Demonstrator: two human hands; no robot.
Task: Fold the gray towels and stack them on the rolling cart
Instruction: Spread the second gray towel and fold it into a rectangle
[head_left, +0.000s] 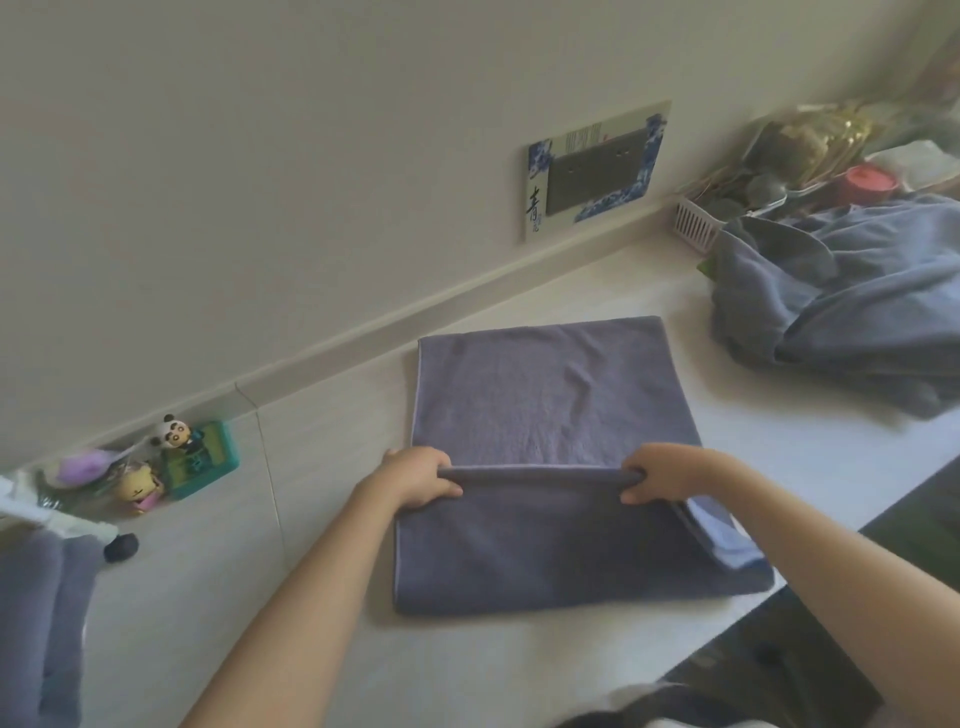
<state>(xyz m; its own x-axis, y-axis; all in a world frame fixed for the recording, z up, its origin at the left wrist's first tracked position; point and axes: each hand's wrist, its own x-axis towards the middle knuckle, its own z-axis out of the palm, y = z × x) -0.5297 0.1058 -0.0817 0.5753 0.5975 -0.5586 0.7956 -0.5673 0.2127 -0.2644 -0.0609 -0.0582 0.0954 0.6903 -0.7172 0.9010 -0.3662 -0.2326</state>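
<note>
A gray towel (550, 400) lies flat on the white counter (322, 597) in the middle of the view. Its near part is folded over, and a raised fold runs across it between my hands. My left hand (418, 475) pinches the left end of that fold. My right hand (660, 473) pinches the right end. A heap of unfolded gray towels (852, 312) lies at the far right of the counter. At the left edge, folded gray towels (36, 623) lie stacked; what they rest on is out of view.
Small toy figures and a green box (200, 460) stand against the wall at the left, with a small black object (120, 546) nearby. A white basket (698, 223) and clutter sit at the back right. The counter's front edge (810, 582) runs along the right.
</note>
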